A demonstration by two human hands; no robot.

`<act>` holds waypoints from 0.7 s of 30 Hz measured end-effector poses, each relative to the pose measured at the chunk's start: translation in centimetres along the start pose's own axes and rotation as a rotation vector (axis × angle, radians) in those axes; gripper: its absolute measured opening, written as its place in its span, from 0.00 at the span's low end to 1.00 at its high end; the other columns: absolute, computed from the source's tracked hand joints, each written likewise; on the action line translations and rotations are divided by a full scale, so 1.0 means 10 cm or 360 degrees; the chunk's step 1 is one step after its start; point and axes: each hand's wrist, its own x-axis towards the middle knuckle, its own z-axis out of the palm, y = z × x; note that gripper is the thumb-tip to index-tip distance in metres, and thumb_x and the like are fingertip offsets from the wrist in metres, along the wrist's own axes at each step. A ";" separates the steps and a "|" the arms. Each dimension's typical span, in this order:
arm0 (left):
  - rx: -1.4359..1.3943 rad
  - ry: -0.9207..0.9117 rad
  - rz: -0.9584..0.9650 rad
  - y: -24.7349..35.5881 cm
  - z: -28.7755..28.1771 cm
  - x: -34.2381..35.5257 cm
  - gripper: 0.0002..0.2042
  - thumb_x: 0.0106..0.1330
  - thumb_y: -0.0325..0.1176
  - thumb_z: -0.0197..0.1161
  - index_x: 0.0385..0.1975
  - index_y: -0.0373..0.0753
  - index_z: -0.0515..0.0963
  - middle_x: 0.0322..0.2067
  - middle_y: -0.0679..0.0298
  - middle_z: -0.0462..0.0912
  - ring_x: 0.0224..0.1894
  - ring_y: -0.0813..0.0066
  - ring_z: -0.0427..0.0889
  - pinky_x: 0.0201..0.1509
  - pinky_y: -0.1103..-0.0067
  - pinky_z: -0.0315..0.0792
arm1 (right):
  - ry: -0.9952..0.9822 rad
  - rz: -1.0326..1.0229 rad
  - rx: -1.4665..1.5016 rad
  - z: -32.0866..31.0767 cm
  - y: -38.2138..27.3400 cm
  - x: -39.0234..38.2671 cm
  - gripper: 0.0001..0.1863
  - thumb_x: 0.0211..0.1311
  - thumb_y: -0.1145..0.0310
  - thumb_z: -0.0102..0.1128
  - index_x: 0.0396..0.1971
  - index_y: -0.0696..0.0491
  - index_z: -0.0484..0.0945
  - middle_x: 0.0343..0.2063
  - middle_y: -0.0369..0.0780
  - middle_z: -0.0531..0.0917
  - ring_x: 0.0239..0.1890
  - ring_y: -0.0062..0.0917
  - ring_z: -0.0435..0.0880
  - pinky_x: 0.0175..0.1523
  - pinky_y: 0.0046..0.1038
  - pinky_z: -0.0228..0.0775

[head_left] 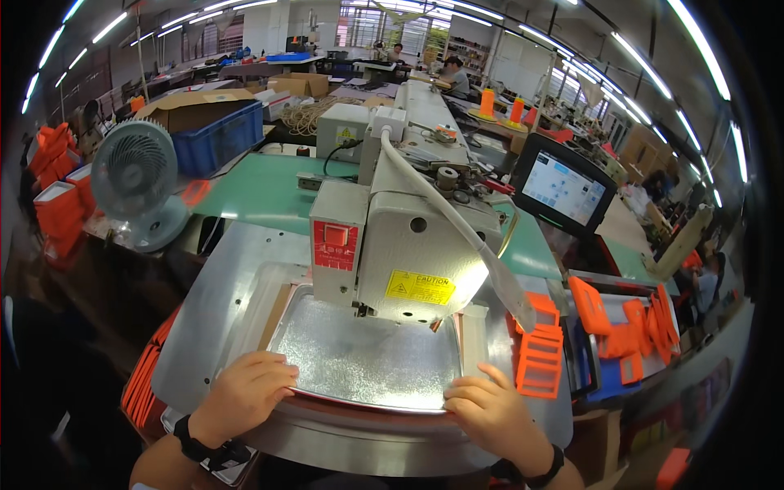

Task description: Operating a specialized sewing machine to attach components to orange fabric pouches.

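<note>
A rectangular silver panel (367, 359) with a raised rim lies flat on the metal bed of an industrial sewing machine (408, 245), partly hidden under its head. My left hand (247, 394) grips the panel's near left corner, fingers curled together over the edge. At the near right corner, my right hand (490, 408) pinches the rim in the same way. A strip of orange-red material shows along the panel's near edge, beneath it. The needle area is largely hidden behind the machine head, and a lamp lights the panel's right side.
Orange slotted pieces (539, 359) lie right of the panel, beside a tray of orange parts (629, 327). A control screen (563, 186) stands behind them. At left are a grey fan (135, 175), a blue crate (216, 135) and stacked orange pieces (59, 212). People sit far back.
</note>
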 end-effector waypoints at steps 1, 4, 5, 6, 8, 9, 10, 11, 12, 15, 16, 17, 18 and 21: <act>0.0054 -0.0050 -0.0004 0.01 -0.01 0.00 0.06 0.56 0.27 0.69 0.33 0.40 0.83 0.40 0.65 0.86 0.48 0.64 0.82 0.57 0.65 0.74 | -0.0025 -0.0030 0.0027 0.04 0.05 -0.03 0.06 0.52 0.71 0.63 0.32 0.50 0.80 0.38 0.34 0.84 0.50 0.25 0.81 0.66 0.44 0.62; 0.0022 -0.0163 -0.0035 0.01 0.05 -0.02 0.05 0.55 0.27 0.69 0.32 0.42 0.83 0.42 0.66 0.85 0.51 0.64 0.81 0.63 0.59 0.69 | -0.0097 -0.0059 0.0044 0.13 0.14 -0.11 0.07 0.53 0.72 0.61 0.33 0.50 0.81 0.39 0.33 0.84 0.51 0.25 0.80 0.66 0.45 0.62; -0.0021 -0.0194 -0.0049 -0.01 0.09 -0.03 0.06 0.55 0.27 0.69 0.32 0.42 0.83 0.42 0.67 0.85 0.52 0.65 0.81 0.65 0.58 0.68 | -0.0119 -0.0058 0.0038 0.14 0.16 -0.12 0.07 0.53 0.71 0.61 0.33 0.50 0.81 0.39 0.33 0.84 0.51 0.25 0.80 0.66 0.45 0.62; -0.0009 -0.0186 -0.0031 -0.02 0.13 -0.03 0.06 0.55 0.27 0.70 0.32 0.42 0.84 0.42 0.67 0.85 0.52 0.65 0.81 0.66 0.58 0.67 | -0.0133 -0.0046 0.0053 0.14 0.17 -0.13 0.07 0.53 0.72 0.61 0.33 0.50 0.82 0.40 0.33 0.84 0.51 0.25 0.80 0.66 0.45 0.62; 0.0029 -0.0160 -0.0012 -0.03 0.16 -0.05 0.06 0.54 0.27 0.70 0.32 0.42 0.84 0.42 0.67 0.84 0.51 0.65 0.81 0.68 0.57 0.67 | -0.0158 -0.0046 0.0089 0.15 0.18 -0.12 0.08 0.54 0.72 0.61 0.34 0.51 0.82 0.40 0.34 0.84 0.51 0.25 0.80 0.66 0.45 0.62; 0.0016 -0.0153 -0.0012 -0.04 0.16 -0.05 0.06 0.54 0.27 0.70 0.32 0.42 0.84 0.42 0.67 0.84 0.52 0.65 0.81 0.68 0.57 0.67 | -0.0161 -0.0042 0.0100 0.15 0.18 -0.12 0.08 0.54 0.73 0.61 0.35 0.51 0.82 0.41 0.34 0.84 0.52 0.25 0.80 0.66 0.45 0.62; 0.0001 -0.0147 -0.0012 -0.04 0.16 -0.05 0.07 0.54 0.27 0.71 0.32 0.42 0.84 0.42 0.66 0.84 0.52 0.65 0.81 0.68 0.57 0.67 | -0.0163 -0.0036 0.0110 0.15 0.19 -0.13 0.08 0.54 0.73 0.60 0.35 0.52 0.82 0.41 0.34 0.84 0.52 0.26 0.80 0.66 0.45 0.62; -0.0013 -0.0141 -0.0011 -0.04 0.16 -0.04 0.07 0.53 0.27 0.71 0.31 0.42 0.84 0.42 0.66 0.84 0.52 0.65 0.81 0.68 0.57 0.66 | -0.0165 -0.0029 0.0121 0.15 0.19 -0.14 0.08 0.54 0.73 0.60 0.36 0.52 0.82 0.41 0.35 0.84 0.52 0.26 0.80 0.66 0.46 0.62; -0.0011 -0.0153 -0.0011 -0.04 0.16 -0.04 0.07 0.53 0.27 0.71 0.31 0.42 0.84 0.42 0.66 0.84 0.52 0.65 0.81 0.68 0.57 0.67 | -0.0166 -0.0029 0.0121 0.15 0.19 -0.13 0.08 0.55 0.73 0.60 0.36 0.52 0.82 0.41 0.35 0.84 0.52 0.26 0.80 0.66 0.45 0.62; -0.0015 -0.0190 -0.0017 -0.03 0.14 -0.02 0.06 0.53 0.27 0.71 0.31 0.42 0.84 0.42 0.66 0.84 0.52 0.64 0.81 0.68 0.58 0.67 | -0.0165 -0.0028 0.0118 0.14 0.16 -0.13 0.08 0.55 0.73 0.61 0.36 0.53 0.82 0.41 0.36 0.84 0.52 0.27 0.81 0.66 0.45 0.63; -0.0023 -0.0201 -0.0024 -0.03 0.14 -0.01 0.07 0.53 0.26 0.71 0.31 0.41 0.84 0.42 0.66 0.84 0.51 0.64 0.81 0.68 0.58 0.67 | -0.0163 -0.0027 0.0114 0.14 0.16 -0.13 0.08 0.55 0.73 0.61 0.36 0.53 0.82 0.41 0.36 0.84 0.52 0.27 0.81 0.65 0.44 0.64; -0.0029 -0.0213 -0.0032 -0.03 0.14 -0.01 0.07 0.53 0.26 0.71 0.31 0.41 0.84 0.42 0.66 0.84 0.51 0.64 0.81 0.68 0.58 0.68 | -0.0161 -0.0026 0.0111 0.15 0.16 -0.12 0.08 0.55 0.73 0.61 0.36 0.53 0.82 0.42 0.36 0.85 0.51 0.27 0.81 0.65 0.44 0.65; -0.0020 -0.0229 -0.0033 -0.04 0.14 0.00 0.07 0.53 0.26 0.71 0.31 0.41 0.83 0.42 0.65 0.84 0.51 0.64 0.81 0.67 0.58 0.68 | -0.0147 -0.0026 0.0111 0.16 0.15 -0.13 0.09 0.53 0.73 0.62 0.36 0.53 0.83 0.42 0.36 0.85 0.51 0.27 0.81 0.65 0.44 0.65; 0.0027 -0.0303 -0.0015 -0.04 0.12 0.03 0.07 0.52 0.27 0.72 0.31 0.40 0.83 0.41 0.64 0.84 0.50 0.63 0.82 0.65 0.60 0.70 | -0.0123 -0.0040 0.0060 0.20 0.13 -0.14 0.11 0.50 0.72 0.65 0.36 0.53 0.83 0.44 0.37 0.85 0.51 0.28 0.82 0.63 0.44 0.67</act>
